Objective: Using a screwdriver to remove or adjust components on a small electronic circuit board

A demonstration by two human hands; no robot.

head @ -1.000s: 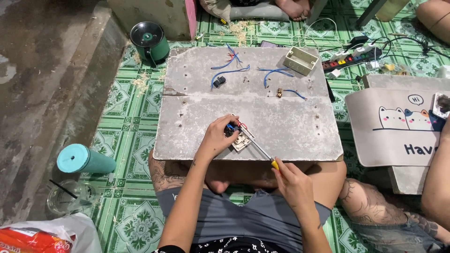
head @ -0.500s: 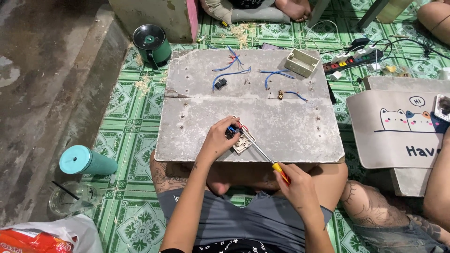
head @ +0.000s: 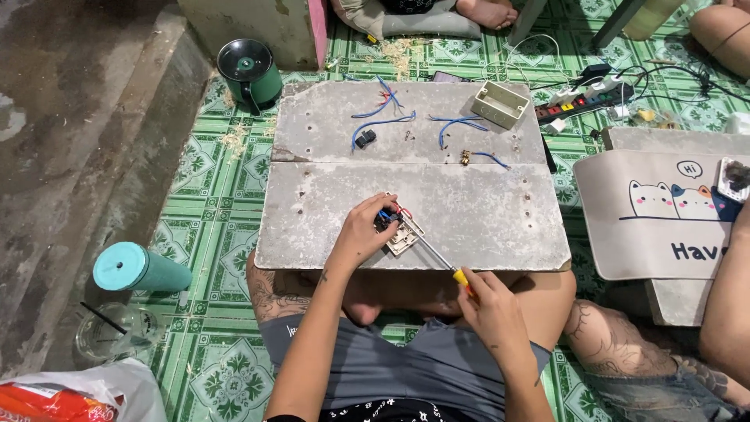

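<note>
Nearest the camera, the right hand (head: 494,312) is closed around the yellow handle of a slim screwdriver (head: 437,255), whose thin metal shaft slants up and left to the switch module (head: 400,231). That small pale, squarish plastic piece lies near the front edge of the grey board (head: 484,211), with short red and blue wires at its top. The left hand (head: 364,231) presses on it from the left, fingers curled over the part with the wires, pinning it to the board.

The board is a rough, pitted slab like cement sheet, resting across the person's lap, with a crack running across its width and small holes scattered over it. Past the crack lie loose blue wires (head: 383,117), a small black part (head: 365,139) and an open, beige rectangular box (head: 499,104) at the far right.

On the green patterned floor tiles to the left lies a teal cylindrical tumbler (head: 141,268) on its side beside a clear glass (head: 109,332). Farther off stands a round green fan (head: 250,72), and at the far right a power strip (head: 582,98) among tangled cables. A cream mat (head: 648,211) with cartoon cats lies to the right.
</note>
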